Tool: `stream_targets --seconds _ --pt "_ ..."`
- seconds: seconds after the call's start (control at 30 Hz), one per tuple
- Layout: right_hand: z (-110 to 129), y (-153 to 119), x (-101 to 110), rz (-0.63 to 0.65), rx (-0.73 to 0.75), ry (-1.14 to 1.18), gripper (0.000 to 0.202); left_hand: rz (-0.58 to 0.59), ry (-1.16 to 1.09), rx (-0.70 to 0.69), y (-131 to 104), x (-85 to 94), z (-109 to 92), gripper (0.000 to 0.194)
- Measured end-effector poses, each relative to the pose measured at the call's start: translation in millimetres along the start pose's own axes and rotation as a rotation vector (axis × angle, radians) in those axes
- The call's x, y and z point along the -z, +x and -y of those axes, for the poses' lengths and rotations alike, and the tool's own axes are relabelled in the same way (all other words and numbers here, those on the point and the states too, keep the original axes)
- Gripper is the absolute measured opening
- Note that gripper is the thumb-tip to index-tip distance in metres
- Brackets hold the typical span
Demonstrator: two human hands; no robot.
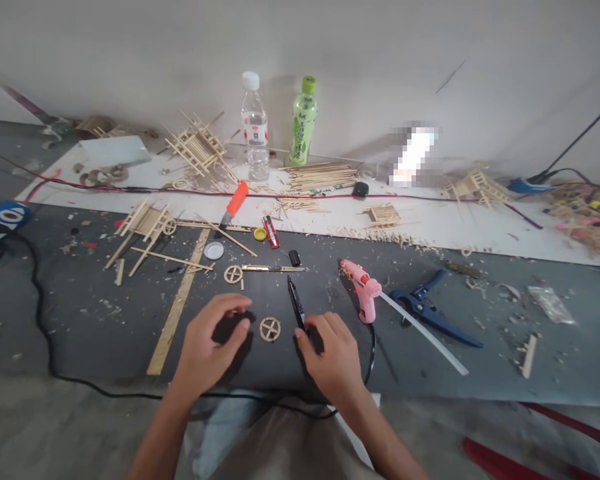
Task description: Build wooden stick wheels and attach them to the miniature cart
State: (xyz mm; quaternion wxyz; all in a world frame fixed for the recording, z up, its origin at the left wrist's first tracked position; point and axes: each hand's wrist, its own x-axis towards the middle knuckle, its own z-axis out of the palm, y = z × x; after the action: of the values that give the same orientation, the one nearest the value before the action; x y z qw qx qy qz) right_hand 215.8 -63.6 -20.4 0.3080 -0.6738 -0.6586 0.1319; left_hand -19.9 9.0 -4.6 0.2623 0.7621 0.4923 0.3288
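L. hand (205, 343) is released: thumb & fingers stand apart in a loose curve, w/ nothing btwn them. R. hand (333, 350) is at the near end of a blk. marker (295, 299), thumb & index finger close about it; whether it grasps the marker or only touches it cannot be told. A four-spoked wooden wheel (270, 329) lies flat btwn the hands on the dk. grey surface (105, 333), apart from both. A 2nd wooden wheel (233, 274) lies farther from the person, just beside the L. end of a slim cutter (275, 269).

To the R.: pink glue gun (364, 290) w/ a white glue stick (425, 333) projecting from its rear; next to it, blue-handled pliers (425, 308). To the L.: flat wooden strip (180, 303) &, beyond its far end, a stick-built cart (145, 227) w/ a spoked wheel on its R. side. Farther back: red lighter (270, 232), orange-handled knife (235, 202) overlapping the edge of a white sheet (420, 213), a bundle of thin sticks (323, 177), & two upright bottles, i.e. clear bottle (255, 137) & green-labelled bottle (304, 127).
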Motion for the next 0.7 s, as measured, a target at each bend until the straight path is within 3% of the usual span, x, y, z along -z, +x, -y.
stream_targets --seconds 0.13,0.33,0.53,0.6,0.7 --pt "-4 6 -12 0.063 0.000 -0.078 0.037 -0.087 0.121 0.123 35 16.9 20 0.018" --pt "-17 -3 -13 0.045 -0.052 -0.125 0.034 0.106 0.261 0.178 68 19.4 39 0.032" --pt "-21 -15 -4 0.016 -0.078 -0.128 0.038 0.130 0.241 0.201 69 15.8 43 0.031" --pt "-19 -19 1 -0.003 -0.078 -0.108 0.037 0.072 0.213 0.215 66 18.8 43 0.036" --pt "-23 -28 13 -0.072 -0.097 -0.066 0.018 -0.078 0.129 0.232 50 28.0 39 0.040"
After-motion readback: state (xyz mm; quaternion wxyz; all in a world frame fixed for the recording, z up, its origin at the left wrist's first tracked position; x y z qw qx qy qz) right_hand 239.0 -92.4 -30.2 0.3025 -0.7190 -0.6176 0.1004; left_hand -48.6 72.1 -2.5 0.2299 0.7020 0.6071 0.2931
